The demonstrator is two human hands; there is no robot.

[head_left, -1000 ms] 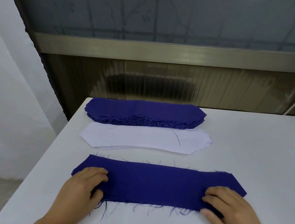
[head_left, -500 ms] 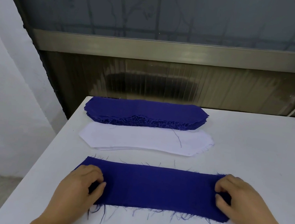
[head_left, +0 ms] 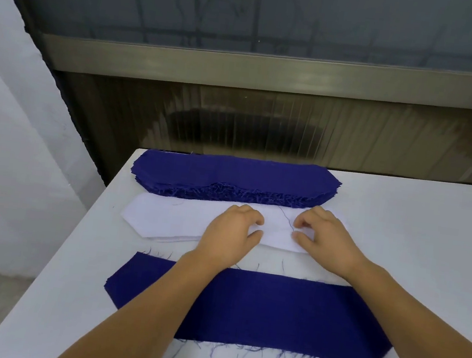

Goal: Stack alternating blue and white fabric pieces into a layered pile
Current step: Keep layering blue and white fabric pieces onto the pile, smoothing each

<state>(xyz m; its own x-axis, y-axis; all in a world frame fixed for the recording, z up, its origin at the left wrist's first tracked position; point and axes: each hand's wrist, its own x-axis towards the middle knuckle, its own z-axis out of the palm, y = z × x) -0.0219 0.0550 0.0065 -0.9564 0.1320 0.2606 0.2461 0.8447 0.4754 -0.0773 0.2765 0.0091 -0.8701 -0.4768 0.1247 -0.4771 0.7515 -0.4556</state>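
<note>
Both hands (head_left: 232,232) (head_left: 327,239) curling fingers on white stack (head_left: 164,219) mid, long axis L-R; probably pinching top piece; blue piece (head_left: 272,311) lying nearer.

Both arms reach forward, left hand (head_left: 233,229) and right hand (head_left: 324,238) close together, fingers curled downward

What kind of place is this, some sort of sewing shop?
Probably a garment or tailoring workroom. A thick stack of cut blue fabric pieces and a white stack lie on a plain white worktable, all cut to one shape with frayed edges.
</note>
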